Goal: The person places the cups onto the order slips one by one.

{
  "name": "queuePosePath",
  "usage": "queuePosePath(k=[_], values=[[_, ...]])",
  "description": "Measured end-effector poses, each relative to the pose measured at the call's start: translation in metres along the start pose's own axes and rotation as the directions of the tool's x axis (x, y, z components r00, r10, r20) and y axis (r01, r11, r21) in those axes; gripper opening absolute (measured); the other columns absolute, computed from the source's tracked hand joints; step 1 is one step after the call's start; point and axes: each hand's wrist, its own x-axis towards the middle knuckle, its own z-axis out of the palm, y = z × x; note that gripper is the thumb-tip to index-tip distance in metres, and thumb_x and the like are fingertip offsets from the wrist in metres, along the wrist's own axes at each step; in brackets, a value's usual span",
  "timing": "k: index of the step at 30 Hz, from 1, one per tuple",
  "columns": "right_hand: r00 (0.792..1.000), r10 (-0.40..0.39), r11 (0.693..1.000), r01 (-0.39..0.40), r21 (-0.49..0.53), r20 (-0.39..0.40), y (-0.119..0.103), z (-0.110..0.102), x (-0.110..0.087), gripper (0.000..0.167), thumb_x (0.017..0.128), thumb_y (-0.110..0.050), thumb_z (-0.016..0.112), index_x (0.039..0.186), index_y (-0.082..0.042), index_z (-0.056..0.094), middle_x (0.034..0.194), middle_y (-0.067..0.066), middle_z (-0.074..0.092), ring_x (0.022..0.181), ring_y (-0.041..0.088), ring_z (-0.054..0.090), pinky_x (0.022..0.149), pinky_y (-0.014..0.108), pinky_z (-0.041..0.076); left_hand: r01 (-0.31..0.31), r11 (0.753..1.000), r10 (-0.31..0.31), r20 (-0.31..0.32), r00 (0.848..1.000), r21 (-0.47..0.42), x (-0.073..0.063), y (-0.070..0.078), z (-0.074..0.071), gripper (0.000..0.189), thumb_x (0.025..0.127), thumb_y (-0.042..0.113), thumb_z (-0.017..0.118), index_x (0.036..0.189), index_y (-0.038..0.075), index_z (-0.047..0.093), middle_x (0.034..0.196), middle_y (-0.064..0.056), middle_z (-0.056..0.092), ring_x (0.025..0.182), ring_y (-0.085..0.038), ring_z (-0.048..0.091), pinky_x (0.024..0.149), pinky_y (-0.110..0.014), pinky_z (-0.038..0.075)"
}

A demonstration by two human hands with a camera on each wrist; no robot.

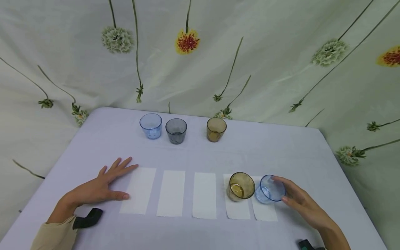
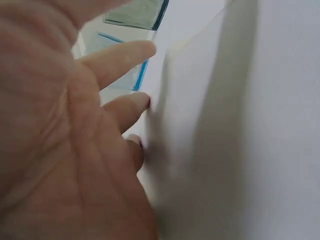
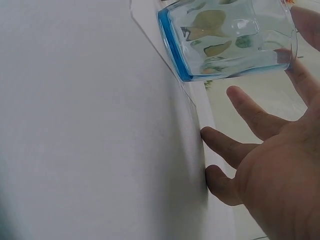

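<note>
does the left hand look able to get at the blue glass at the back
Likely yes: the left hand holds nothing, and nothing stands between it and the blue glass; the grey glass sits to one side.

Cups point(image 1: 265, 195) look like smooth, glossy glass, strips point(image 1: 171, 194) matt paper, the table cover point(image 1: 265, 147) matt cloth.

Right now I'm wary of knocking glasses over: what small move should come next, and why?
I'd probably settle the blue glass gently on the rightmost paper strip: the right hand holds it there, down or nearly down, and an amber glass stands close beside it.
</note>
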Motion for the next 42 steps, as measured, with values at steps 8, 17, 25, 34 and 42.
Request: queuePosePath(k=[8,17,25,34,42], values=[[1.0,0.002,1.0,-0.002,0.023,0.002,0.0,0.001,0.0,0.055,0.102,0.009,0.04,0.155,-0.001,0.028,0.158,-0.002,0.036,0.144,-0.011,0.026,0.109,0.006,0.026,-0.029,0.996,0.044,-0.18,0.983,0.089,0.014,0.05,-0.012,0.073,0.086,0.041,0.078,0.151,0.031,0.045,0.164,-0.002,0.031,0.152,-0.015,0.025,0.112,-0.023,0.029],[0.999,-0.031,0.999,0.031,0.038,0.019,0.002,-0.002,0.0,0.057,0.102,0.011,0.038,0.156,0.0,0.023,0.16,0.013,0.032,0.145,-0.009,0.025,0.11,0.006,0.024,-0.221,0.973,0.229,-0.282,0.932,0.059,0.054,0.108,-0.018,0.061,0.089,0.024,0.078,0.145,0.025,0.054,0.149,0.005,0.052,0.137,-0.003,0.046,0.106,-0.014,0.039],[1.0,-0.025,0.999,0.025,0.034,0.016,0.001,-0.002,0.0,0.058,0.102,0.01,0.039,0.156,0.0,0.023,0.16,0.02,0.028,0.146,-0.009,0.024,0.11,0.006,0.023,-0.264,0.964,0.261,-0.26,0.93,0.024,0.093,0.131,-0.02,0.057,0.088,0.022,0.079,0.14,0.014,0.058,0.142,-0.001,0.059,0.132,-0.021,0.053,0.107,-0.045,0.045],[1.0,-0.004,1.0,0.004,0.029,0.011,0.001,0.0,0.0,0.058,0.102,0.008,0.04,0.157,-0.003,0.023,0.161,0.007,0.031,0.145,-0.011,0.022,0.109,0.004,0.022,-0.223,0.973,0.208,-0.18,0.961,-0.063,0.124,0.146,-0.018,0.061,0.087,0.031,0.08,0.142,0.016,0.056,0.147,0.0,0.054,0.136,-0.024,0.05,0.109,-0.048,0.044],[1.0,0.014,1.0,-0.014,0.023,0.003,0.0,0.001,0.0,0.059,0.103,0.008,0.04,0.157,-0.004,0.023,0.161,0.017,0.029,0.144,-0.012,0.023,0.108,0.004,0.022,-0.239,0.967,0.225,-0.141,0.964,-0.091,0.152,0.156,-0.018,0.057,0.088,0.029,0.079,0.139,0.015,0.059,0.147,-0.002,0.055,0.14,-0.022,0.046,0.11,-0.047,0.044]])
